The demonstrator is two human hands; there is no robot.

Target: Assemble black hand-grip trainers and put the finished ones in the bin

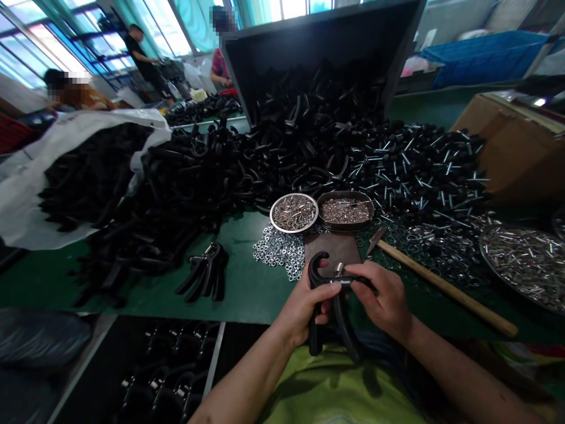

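My left hand (304, 306) is wrapped round a black hooked handle part (315, 330), with its thumb across the joint. A second black handle (346, 330) hangs down beside it. A metal spring (339, 270) stands at the joint between my hands. My right hand (383, 294) has its thumb and fingers on the right end of the black part, near the spring. Beyond my hands lies a brown metal plate (333, 247) on the green table (247, 294). Loose nuts (276, 250) are spread to its left.
Behind the plate stand a round bowl of pins (293, 212) and an oval tin (346, 211). A hammer (445, 285) lies at the right. Black parts (189, 171) are heaped behind, near a cardboard box (514, 147). Assembled black clamps (205, 272) lie left. Other people are in the background.
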